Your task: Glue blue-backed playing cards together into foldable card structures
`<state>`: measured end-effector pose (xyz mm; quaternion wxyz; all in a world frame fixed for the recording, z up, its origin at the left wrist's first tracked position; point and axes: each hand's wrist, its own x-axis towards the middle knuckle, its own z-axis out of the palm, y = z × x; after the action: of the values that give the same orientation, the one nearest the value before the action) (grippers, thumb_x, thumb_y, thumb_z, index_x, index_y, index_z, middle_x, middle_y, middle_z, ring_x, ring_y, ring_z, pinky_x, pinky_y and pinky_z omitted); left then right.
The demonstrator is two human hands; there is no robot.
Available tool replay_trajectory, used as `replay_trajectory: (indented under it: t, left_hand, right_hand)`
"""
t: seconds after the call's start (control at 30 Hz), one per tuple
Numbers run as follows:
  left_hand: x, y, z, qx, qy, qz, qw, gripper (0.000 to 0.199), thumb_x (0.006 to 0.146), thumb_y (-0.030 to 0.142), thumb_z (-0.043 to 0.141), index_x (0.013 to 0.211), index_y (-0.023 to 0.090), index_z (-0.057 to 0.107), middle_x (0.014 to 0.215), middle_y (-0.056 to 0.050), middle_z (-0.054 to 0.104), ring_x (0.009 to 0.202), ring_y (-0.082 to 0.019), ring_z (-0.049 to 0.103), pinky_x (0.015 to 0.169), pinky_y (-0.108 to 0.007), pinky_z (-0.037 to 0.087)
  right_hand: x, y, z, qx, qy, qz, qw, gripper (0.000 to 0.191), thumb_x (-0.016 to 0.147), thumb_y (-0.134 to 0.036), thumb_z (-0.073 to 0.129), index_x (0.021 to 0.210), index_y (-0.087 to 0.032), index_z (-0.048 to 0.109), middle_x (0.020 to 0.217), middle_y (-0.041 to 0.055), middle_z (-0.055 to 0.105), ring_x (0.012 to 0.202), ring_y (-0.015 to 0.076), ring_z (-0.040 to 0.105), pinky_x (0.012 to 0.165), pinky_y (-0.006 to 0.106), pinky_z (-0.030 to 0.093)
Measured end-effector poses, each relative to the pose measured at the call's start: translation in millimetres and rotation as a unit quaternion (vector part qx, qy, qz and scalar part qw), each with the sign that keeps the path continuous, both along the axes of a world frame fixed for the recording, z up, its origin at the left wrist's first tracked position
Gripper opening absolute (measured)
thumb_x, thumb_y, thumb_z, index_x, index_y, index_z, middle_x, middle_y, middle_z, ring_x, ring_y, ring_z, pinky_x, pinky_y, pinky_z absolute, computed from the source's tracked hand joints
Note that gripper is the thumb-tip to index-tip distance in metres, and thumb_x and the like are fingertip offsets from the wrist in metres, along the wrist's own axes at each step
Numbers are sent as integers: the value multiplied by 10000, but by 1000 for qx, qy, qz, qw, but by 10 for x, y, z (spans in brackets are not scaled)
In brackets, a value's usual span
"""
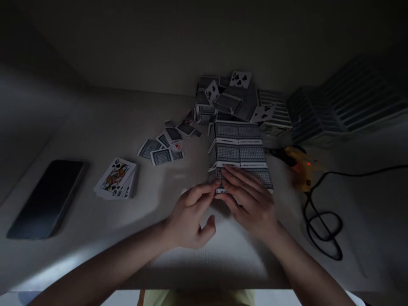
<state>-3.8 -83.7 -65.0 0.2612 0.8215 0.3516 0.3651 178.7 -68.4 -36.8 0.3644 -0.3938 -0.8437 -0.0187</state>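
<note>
A block of patterned playing cards (239, 152) lies on the desk (105, 123), backs up in paired rows, and it serves as the landmark here. At its near left corner, the left hand (193, 216) reaches in with its fingertips against the edge; its grip is parted, the thumb standing well away from the fingers. The right hand (250, 202) lies over the block's nearest row, fingers flat across the top and thumb by the near edge (whether that grip pinches a card or merely presses, I cannot tell). Directly behind the block sits a heap of cards (247, 104), some face up, an eight of clubs among them. Loose cards (162, 156) are scattered to the block's left, mostly backs up. Farther left of it rests a fanned stack (116, 176) topped by a queen, and beyond that, well apart from the block, a dark phone (47, 199). Just right of the block lies a yellow tool (301, 170) with a small red light, its black cord (328, 233) looped nearer the person. Ridged structures (353, 102) stand to the block's far right, dim and blurred.
</note>
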Motion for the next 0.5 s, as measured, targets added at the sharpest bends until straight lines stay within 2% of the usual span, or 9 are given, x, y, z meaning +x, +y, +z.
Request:
replay_trajectory:
  t: [0.17,0.33,0.5]
  left_hand:
    - [-40,32,-49,52,5,-11,999,693,710,155,508,1379,170,325,1324,-145,468,1187,-274,509,931,-408,519]
    - [-74,21,-29,82,39,20,996,692,734,160,519,1398,143,325,1411,-181,399,1201,-293,504,906,-419,531]
    - [-81,28,-11,122,43,-3,992,658,739,116,484,1382,154,350,1324,-146,528,1102,-258,577,880,-409,538]
  right_hand:
    - [18,1,-23,3,6,10,1000,150,821,-188,653,960,-137,627,1097,143,700,1145,232,601,954,413,530]
    - [25,3,-33,10,13,16,1000,176,806,-120,639,981,-133,624,1110,148,694,1148,231,599,963,406,526]
    - [19,-1,-25,0,10,6,1000,179,829,-129,609,1005,-156,624,1121,117,695,1156,211,593,955,402,532]
